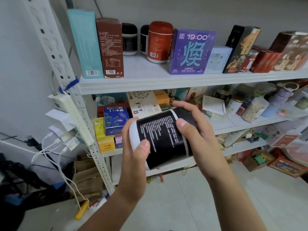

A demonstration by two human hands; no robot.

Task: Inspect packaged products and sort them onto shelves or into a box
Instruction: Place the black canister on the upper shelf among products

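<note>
A black canister point(162, 137) with a white base and white printed text lies tilted on its side in front of the shelves, held between both hands. My left hand point(135, 147) grips its white bottom end, thumb across the label. My right hand point(198, 130) wraps around its dark top end, thumb on the label's edge. On the top shelf point(141, 80) stand two similar black canisters point(129, 39), a red canister point(160, 42) and a purple box point(191, 52).
A teal box point(85, 44) and a brown box point(110, 47) stand at the top shelf's left end. Lower shelves hold a blue box point(115, 120), yellow boxes, jars and clutter. A power strip with chargers point(66, 120) hangs on the left upright. Bags and tins lie on the floor.
</note>
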